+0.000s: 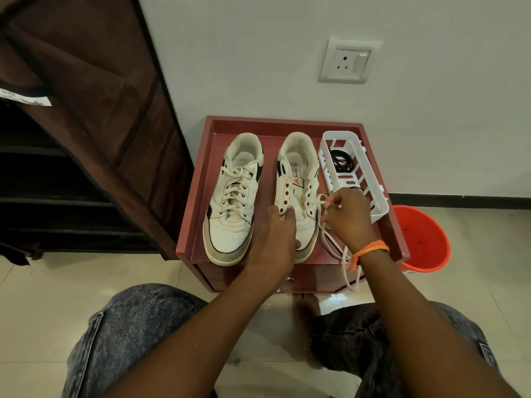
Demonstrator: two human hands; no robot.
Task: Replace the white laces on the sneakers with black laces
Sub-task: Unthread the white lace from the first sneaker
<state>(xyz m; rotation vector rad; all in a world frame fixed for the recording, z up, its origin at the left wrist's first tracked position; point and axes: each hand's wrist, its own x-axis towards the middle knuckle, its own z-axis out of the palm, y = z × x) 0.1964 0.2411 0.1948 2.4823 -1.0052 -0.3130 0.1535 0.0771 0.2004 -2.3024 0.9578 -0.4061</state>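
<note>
- Red cabinet top (385,225) carries 2 sneakers side by side, toes toward the person
- White basket (373,209) just beside the right sneaker (298,179), black laces (340,160) coiled inside
- Left sneaker (232,196) fully laced in white, untouched
- Left hand (275,239) grips right sneaker's forefoot, pinning it
- Right hand (346,215) pinches white lace (330,239), slack trailing off the front edge
- Tip, my read: keep shoe pinned, pull straight out thru each eyelet, 1 row at a time, no yanking
</note>
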